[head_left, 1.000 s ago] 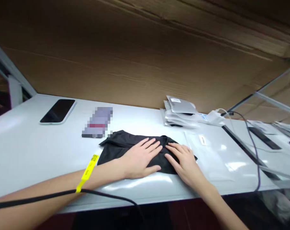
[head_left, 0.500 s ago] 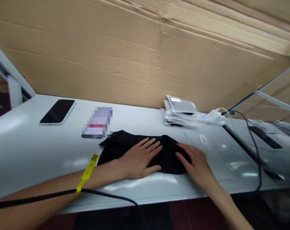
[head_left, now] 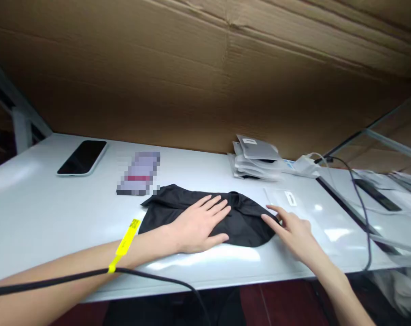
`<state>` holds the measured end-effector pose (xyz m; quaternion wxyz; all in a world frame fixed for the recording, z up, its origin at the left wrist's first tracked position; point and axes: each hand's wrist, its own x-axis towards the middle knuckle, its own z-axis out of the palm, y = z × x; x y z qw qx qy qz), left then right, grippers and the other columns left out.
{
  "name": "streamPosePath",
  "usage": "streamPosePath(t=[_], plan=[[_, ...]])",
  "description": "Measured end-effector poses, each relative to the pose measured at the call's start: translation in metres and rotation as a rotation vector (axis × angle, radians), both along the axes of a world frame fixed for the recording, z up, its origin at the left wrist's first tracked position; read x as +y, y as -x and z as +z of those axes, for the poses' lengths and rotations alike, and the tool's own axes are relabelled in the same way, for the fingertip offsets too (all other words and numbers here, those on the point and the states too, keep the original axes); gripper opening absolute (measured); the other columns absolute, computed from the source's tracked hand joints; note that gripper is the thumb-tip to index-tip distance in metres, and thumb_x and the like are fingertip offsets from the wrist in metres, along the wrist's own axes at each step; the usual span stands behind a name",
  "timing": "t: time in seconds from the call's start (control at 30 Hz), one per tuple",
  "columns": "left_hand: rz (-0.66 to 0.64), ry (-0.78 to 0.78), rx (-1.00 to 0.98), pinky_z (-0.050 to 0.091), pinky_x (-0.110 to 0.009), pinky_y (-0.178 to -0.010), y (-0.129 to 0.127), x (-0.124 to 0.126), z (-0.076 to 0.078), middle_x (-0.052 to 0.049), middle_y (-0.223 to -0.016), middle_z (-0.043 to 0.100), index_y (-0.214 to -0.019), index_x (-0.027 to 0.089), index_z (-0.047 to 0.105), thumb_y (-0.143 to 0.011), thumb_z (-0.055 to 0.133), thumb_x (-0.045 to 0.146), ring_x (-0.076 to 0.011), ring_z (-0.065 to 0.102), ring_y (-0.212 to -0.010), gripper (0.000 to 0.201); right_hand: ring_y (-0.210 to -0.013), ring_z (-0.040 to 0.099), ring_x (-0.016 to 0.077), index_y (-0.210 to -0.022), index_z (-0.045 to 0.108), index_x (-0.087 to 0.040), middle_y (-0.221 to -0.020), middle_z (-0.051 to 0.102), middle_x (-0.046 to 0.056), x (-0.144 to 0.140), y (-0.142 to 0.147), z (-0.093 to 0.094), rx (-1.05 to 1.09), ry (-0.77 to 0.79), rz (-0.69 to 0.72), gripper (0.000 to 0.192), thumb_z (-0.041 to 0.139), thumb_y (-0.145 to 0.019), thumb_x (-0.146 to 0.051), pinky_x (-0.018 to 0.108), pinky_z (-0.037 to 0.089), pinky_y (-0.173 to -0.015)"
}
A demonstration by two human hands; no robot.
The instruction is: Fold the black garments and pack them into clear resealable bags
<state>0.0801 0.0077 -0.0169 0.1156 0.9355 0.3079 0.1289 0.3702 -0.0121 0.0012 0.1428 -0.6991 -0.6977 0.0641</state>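
A piece of black fabric (head_left: 249,228) lies on the white table in front of me, with folds and a raised gather near its upper right. My left hand (head_left: 200,224) rests flat on its middle, fingers stretched and thumb apart. At the fabric's right end is my right hand (head_left: 292,231). Its thumb and index finger are apart, the thumb touching the fabric's edge; its other fingers are partly hidden. Just beyond the right fingertips lies a clear plastic bag (head_left: 276,198) with a white label.
A dark-screened phone (head_left: 83,158) and a pixelated phone-shaped object (head_left: 139,174) lie at left. Several plastic-wrapped packets (head_left: 256,158) are stacked at the back, near a white charger (head_left: 305,166). A black cable (head_left: 151,273) with a yellow tag (head_left: 125,242) crosses my left forearm. Cardboard (head_left: 191,90) stands behind.
My right hand has slid to the right along the fabric, and the fabric's right end now reaches further right. My left hand stays in place. The cardboard looks darker.
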Motion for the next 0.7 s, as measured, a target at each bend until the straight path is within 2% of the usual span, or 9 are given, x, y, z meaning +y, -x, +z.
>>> streamPosePath(t=[0.13,0.3,0.5,0.7], plan=[[0.004,0.009,0.001,0.019,-0.043,-0.121,0.0,-0.001,0.001,-0.013,-0.155,0.036,-0.147,0.011,0.038,-0.098,0.034,0.057,-0.0292,0.028,-0.146,0.068,-0.082,0.071,0.0319,-0.089,0.069,-0.027,-0.085,0.076,0.005,-0.002,0.0,0.008,0.011,0.054,0.031,0.04,0.05,-0.086,-0.062,0.046,0.046,-0.08],[-0.005,0.013,0.013,0.018,-0.042,-0.121,0.0,0.0,0.002,-0.013,-0.155,0.036,-0.147,0.011,0.038,-0.098,0.033,0.057,-0.0289,0.026,-0.147,0.068,-0.067,0.067,0.0288,-0.066,0.058,-0.026,-0.066,0.07,0.003,-0.005,0.001,0.015,-0.027,0.15,0.02,0.041,0.05,-0.085,-0.062,0.04,0.045,-0.068],[0.0,0.001,-0.003,0.021,-0.044,-0.12,0.0,0.0,0.0,-0.014,-0.155,0.036,-0.147,0.011,0.039,-0.098,0.034,0.057,-0.0292,0.028,-0.146,0.068,-0.054,0.058,0.0228,-0.061,0.051,-0.026,-0.055,0.061,0.001,-0.009,0.003,0.02,-0.006,0.123,0.005,0.042,0.048,-0.081,-0.063,0.034,0.04,-0.058],[-0.005,0.006,0.015,0.018,-0.044,-0.121,-0.002,0.0,0.0,-0.014,-0.155,0.035,-0.147,0.01,0.038,-0.098,0.035,0.056,-0.0301,0.026,-0.146,0.068,-0.051,0.053,0.0194,-0.061,0.048,-0.025,-0.053,0.055,-0.001,-0.011,0.007,0.029,0.043,0.094,-0.002,0.045,0.044,-0.079,-0.066,0.031,0.038,-0.057]])
